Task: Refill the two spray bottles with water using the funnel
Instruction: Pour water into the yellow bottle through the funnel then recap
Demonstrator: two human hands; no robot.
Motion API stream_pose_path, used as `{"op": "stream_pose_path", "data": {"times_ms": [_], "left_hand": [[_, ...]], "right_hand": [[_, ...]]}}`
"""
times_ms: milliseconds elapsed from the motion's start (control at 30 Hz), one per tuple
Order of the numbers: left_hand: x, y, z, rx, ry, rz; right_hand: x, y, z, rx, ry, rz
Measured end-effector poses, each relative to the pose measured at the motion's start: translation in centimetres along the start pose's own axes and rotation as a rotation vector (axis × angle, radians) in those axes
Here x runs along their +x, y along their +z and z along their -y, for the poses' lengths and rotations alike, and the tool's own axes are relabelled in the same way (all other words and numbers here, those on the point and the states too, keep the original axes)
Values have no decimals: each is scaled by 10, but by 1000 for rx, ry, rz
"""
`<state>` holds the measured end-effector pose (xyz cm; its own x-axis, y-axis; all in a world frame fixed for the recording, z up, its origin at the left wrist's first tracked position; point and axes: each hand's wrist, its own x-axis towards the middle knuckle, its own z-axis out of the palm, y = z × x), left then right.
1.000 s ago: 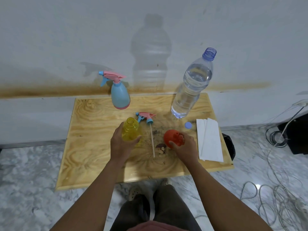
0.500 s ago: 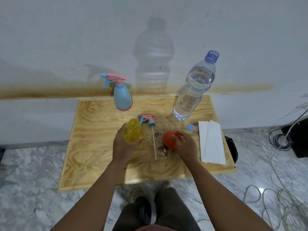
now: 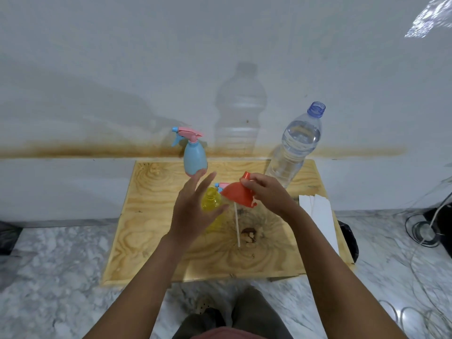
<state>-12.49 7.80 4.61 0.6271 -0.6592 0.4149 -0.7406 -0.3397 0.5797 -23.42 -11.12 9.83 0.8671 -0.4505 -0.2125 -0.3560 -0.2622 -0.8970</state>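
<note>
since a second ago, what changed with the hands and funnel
The right hand lifted the red funnel off the table and holds it by its spout near the yellow bottle. The left hand let go of that bottle and is open. The blue spray bottle and water bottle stayed put.

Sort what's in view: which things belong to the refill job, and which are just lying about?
Job:
- funnel, held in right hand
- yellow bottle
- blue sprayer
- loose spray head
- water bottle

Lying about:
- white paper
- cables
- brown debris
</note>
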Motion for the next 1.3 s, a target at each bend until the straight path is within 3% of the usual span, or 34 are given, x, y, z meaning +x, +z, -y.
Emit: {"op": "stream_pose_path", "data": {"times_ms": [133,267,400,533,700,1000,1300], "left_hand": [[20,-17,-13,-2,231,-27],[26,-29,-21,-142,94,-87],[34,-38,-27,-305,-288,-54],[38,-39,-18,-366,-464,-46],[44,-46,-23,-515,-533,21],[42,-43,-20,-690,-605,24],[38,-42,-16,-684,-655,33]], "right_hand": [[2,4,18,55,110,109],[0,9,32,117,120,78],[-5,8,36,245,121,75],[-8,13,32,245,-7,74],[-2,21,29,246,-25,-86],[6,23,29,310,86,-81],[8,23,32,247,147,-70]]}}
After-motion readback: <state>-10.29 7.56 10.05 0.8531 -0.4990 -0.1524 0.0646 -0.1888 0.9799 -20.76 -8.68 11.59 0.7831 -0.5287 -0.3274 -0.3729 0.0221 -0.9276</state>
